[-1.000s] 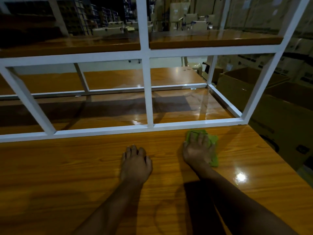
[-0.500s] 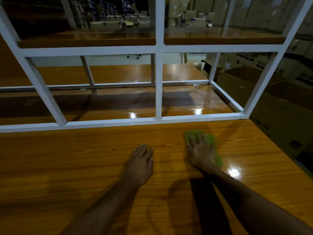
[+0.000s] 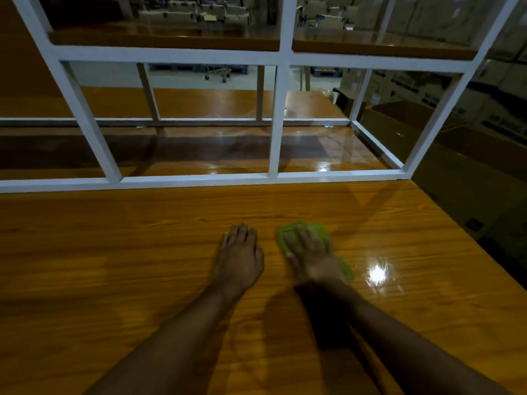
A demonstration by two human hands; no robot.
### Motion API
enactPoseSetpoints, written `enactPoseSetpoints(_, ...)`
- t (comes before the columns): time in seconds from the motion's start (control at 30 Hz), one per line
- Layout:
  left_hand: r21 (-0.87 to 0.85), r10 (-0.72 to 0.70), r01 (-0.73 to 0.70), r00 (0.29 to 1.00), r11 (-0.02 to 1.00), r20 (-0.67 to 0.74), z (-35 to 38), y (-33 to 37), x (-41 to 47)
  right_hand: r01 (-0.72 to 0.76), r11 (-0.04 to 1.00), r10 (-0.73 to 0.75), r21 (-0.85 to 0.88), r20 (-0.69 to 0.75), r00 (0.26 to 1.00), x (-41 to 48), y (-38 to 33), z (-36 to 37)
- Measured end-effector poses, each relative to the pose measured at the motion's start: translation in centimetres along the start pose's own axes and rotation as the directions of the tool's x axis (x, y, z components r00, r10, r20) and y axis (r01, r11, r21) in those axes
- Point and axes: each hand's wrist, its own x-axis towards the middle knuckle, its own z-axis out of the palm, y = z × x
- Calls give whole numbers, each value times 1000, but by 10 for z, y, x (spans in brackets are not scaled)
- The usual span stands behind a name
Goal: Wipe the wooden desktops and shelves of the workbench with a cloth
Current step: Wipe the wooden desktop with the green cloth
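A glossy wooden desktop point(image 3: 119, 266) fills the lower half of the view. My right hand point(image 3: 309, 253) lies flat, fingers straight, pressing a green cloth point(image 3: 320, 230) onto the wood; most of the cloth is hidden under the palm. My left hand point(image 3: 239, 255) rests palm down on the bare wood just left of it, fingers straight, holding nothing. Behind them a white metal frame point(image 3: 275, 121) carries a lower wooden shelf point(image 3: 199, 149) and an upper wooden shelf point(image 3: 159, 38).
The desktop's right edge point(image 3: 456, 223) runs diagonally, with open cardboard boxes point(image 3: 399, 115) on the floor beyond it. The frame's bottom rail point(image 3: 199, 179) crosses the desk ahead of my hands. Stacked cartons and racks stand in the dark background.
My right hand has slid the cloth back from the frame rail towards me and leftwards. My left hand's fingers have straightened. The camera has tilted and shifted.
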Motion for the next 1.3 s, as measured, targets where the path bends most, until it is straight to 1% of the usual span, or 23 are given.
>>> enactPoseSetpoints(0.03, -1, 8, -8, 1000, 1000, 19, -2, 0, -6, -57, 998, 58, 18, -44, 997, -4, 16, -1)
enactPoseSetpoints(0.07, -2, 16, -16, 999, 1000, 35, -3, 0, -12, -128, 991, 129, 27, -59, 990, -4, 28, -2)
enactPoseSetpoints(0.13, -1, 28, -28, 998, 1000, 50, -5, -1, -21, -274, 961, 275, 23, -43, 961, 3, 37, -7)
enactPoseSetpoints(0.2, 3, 29, -29, 998, 1000, 58, -5, -3, -25, -372, 928, 372, 12, -41, 927, 14, 18, -8)
enactPoseSetpoints(0.23, 6, 29, -29, 998, 1000, 58, -4, -3, -26, -387, 922, 387, 1, -38, 921, 18, 3, -7)
enactPoseSetpoints(0.3, 15, 27, -28, 998, 999, 48, -4, -3, -26, -317, 948, 317, -5, -33, 948, 18, -31, -5)
enactPoseSetpoints(0.4, 30, 24, -25, 999, 999, 35, -2, -2, -26, -181, 983, 181, 27, 31, 983, 0, -70, -3)
enactPoseSetpoints(0.47, 33, 22, -24, 999, 999, 41, -2, -1, -28, -132, 991, 133, -19, 60, 989, -19, -74, -4)
enactPoseSetpoints(0.53, 17, 28, -29, 999, 999, 47, -4, -1, -35, -79, 996, 82, -29, 87, 993, -38, -62, -5)
enactPoseSetpoints(0.6, -13, 50, -50, 997, 999, 57, -7, -3, -45, -103, 994, 105, -27, 91, 990, -52, -35, -8)
enactPoseSetpoints(0.7, -37, 77, -74, 992, 997, 96, -9, -6, -58, -241, 971, 241, -8, 47, 969, -58, 3, -14)
enactPoseSetpoints(0.77, -35, 86, -83, 992, 996, 94, -11, -6, -64, -308, 951, 308, -1, 15, 951, -47, 8, -14)
enactPoseSetpoints(0.87, -24, 86, -84, 994, 996, 64, -12, -4, -72, -361, 932, 361, 35, -14, 932, -28, -11, -9)
enactPoseSetpoints(0.93, -8, 79, -79, 996, 997, 39, -12, -2, -76, -309, 951, 309, 25, -8, 951, -25, -34, -5)
enactPoseSetpoints(1.0, 2, 80, -80, 996, 997, 27, -12, -2, -80, -199, 980, 199, -8, 4, 980, -35, -60, -3)
enactPoseSetpoints(1.07, -2, 79, -79, 997, 997, 16, -11, -1, -84, -114, 993, 114, 7, 33, 993, -57, -76, -4)
enactPoseSetpoints(1.17, -8, 80, -80, 997, 997, 6, -12, 1, -94, -29, 999, 28, 34, 29, 999, -103, -65, -4)
enactPoseSetpoints(1.23, -15, 90, -90, 996, 996, 12, -12, 0, -105, -63, 997, 63, 38, -8, 998, -121, -39, -2)
enactPoseSetpoints(1.3, -27, 100, -100, 995, 995, 15, -13, 0, -115, -174, 984, 174, 44, -16, 985, -123, -15, -2)
